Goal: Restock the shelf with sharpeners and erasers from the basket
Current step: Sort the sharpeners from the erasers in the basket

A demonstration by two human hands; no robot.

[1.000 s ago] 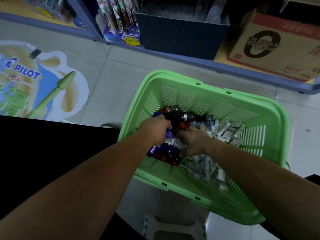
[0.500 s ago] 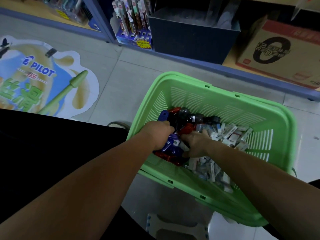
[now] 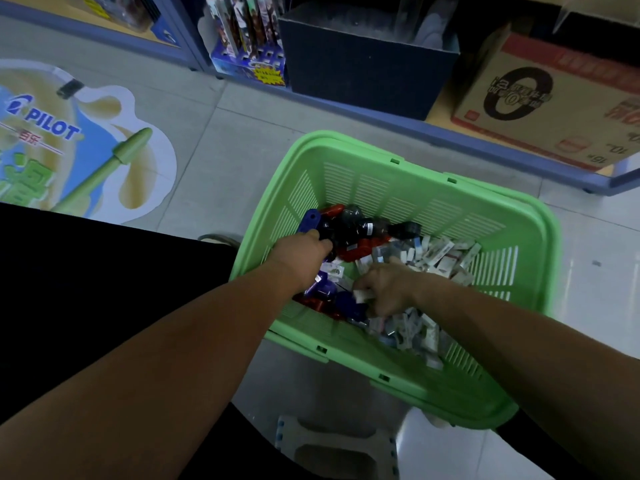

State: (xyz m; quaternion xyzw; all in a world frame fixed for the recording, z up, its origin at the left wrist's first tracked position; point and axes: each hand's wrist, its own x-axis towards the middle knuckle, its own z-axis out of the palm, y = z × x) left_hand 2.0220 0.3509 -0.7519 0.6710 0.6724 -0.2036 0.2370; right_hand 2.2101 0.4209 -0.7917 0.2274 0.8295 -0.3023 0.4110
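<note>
Sharpeners [image 3: 349, 233] and erasers [image 3: 440, 254] are lying heaped in the green basket [image 3: 540, 209] — sharpeners left, erasers right. Light, hard, slick bits, prob. needing scooping by the handful. Left hand [image 3: 301, 252] is digging into sharpeners, grip hidden — can't tell; right hand [image 3: 384, 289] is pinching erasers.

My hands have drawn apart; a second ago they worked knuckle to knuckle. Left hand [image 3: 300, 253] has shifted toward the green basket's [image 3: 346, 142] left wall, fingers buried among the dark sharpeners [image 3: 349, 225], grip hidden. Right hand [image 3: 386, 285] has pulled back toward me, fingers now curled round a small white eraser [image 3: 360, 295] at the fingertips.
</note>
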